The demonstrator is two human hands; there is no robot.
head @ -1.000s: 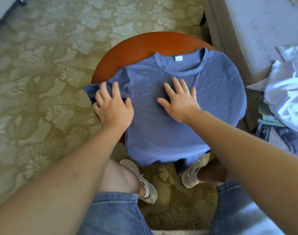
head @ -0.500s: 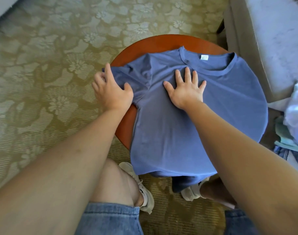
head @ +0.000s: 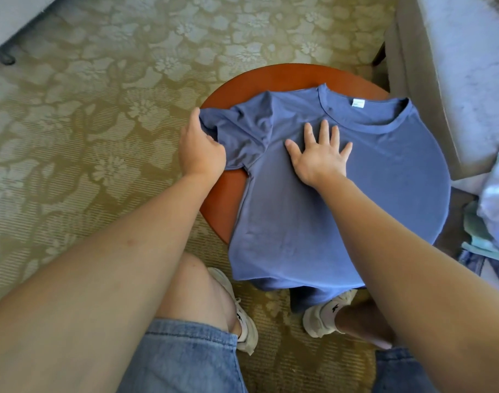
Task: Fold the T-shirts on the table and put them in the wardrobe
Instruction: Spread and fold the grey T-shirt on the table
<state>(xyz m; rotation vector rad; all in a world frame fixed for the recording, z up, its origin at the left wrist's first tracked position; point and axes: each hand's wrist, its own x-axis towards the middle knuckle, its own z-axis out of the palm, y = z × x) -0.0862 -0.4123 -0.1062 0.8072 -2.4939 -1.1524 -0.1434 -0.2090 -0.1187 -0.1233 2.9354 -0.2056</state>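
On the T-shirt (head: 327, 211) sits a white label (head: 358, 103), writing unreadable.

Floral carpet (head: 100, 137) (olive-gold) lies beneath grey upholstered furniture (head: 463, 66).

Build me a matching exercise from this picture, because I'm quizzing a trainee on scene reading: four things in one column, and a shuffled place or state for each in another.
1 left hand
2 right hand
3 white label
4 round table

A lies flat on the chest, fingers spread
B under the blue T-shirt
C grips the sleeve
D inside the collar

Pairs: 1-C, 2-A, 3-D, 4-B
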